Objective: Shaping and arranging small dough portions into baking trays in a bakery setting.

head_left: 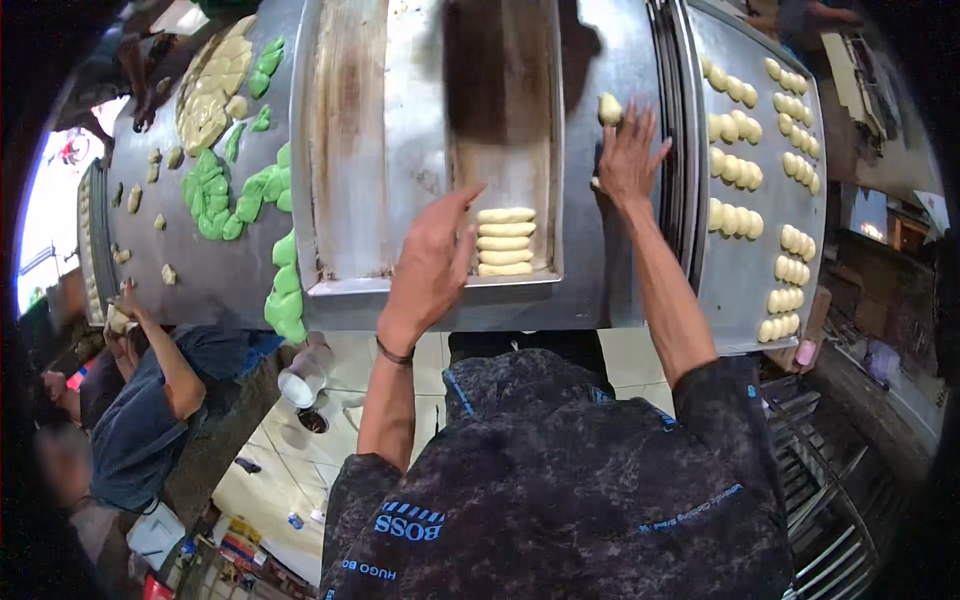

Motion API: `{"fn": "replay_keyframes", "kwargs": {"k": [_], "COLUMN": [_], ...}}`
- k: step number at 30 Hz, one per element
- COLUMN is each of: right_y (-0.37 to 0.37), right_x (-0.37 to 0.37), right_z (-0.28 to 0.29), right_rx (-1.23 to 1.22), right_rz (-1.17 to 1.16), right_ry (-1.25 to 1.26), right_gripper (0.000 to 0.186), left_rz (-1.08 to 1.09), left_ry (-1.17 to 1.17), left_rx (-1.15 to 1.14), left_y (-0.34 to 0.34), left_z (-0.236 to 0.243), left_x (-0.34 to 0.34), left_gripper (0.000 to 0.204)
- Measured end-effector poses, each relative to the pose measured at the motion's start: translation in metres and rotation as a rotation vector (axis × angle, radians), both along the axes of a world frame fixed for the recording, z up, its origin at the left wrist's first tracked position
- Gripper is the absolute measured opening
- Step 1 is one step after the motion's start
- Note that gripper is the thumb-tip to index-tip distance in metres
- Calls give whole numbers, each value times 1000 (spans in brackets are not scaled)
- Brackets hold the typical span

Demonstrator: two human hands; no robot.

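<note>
The left hand [432, 258] is hanging over the tray [350, 150], finger and thumb apart; five rolls [505, 243] are lying just right of them. The right hand [629, 160] is holding its fingers apart; a dough lump [609, 108] is sitting beside their tips.

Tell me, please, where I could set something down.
The middle tray looks bare left of the left hand, as does the table between that tray and the right forearm. It is crowded around the dough strips, the green dough and the dough rows on the right tray.
</note>
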State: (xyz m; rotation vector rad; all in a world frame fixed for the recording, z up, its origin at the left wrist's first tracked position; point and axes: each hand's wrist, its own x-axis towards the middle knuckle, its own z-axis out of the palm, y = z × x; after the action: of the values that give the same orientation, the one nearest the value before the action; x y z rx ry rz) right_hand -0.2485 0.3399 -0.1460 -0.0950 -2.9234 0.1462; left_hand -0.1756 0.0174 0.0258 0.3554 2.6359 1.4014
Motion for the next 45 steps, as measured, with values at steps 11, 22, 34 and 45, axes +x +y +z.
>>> {"fn": "replay_keyframes", "kwargs": {"k": [11,22,34,45], "right_y": [-22,-118,6,-28], "right_x": [172,5,-51,185], "right_z": [96,115,68,65], "right_rx": [-624,-681,-530,-189], "right_rz": [-7,527,182,217], "right_ry": [-562,-215,7,-308], "right_gripper": [42,25,36,59], "left_rz": [-91,-101,-130,274], "left_ry": [-95,33,263,-50], "left_rx": [365,-171,-170,-52], "left_y": [56,7,41,-41], "left_z": [-59,-81,-87,-19], "left_x": [37,-55,-33,31], "left_gripper": [43,30,35,43]}}
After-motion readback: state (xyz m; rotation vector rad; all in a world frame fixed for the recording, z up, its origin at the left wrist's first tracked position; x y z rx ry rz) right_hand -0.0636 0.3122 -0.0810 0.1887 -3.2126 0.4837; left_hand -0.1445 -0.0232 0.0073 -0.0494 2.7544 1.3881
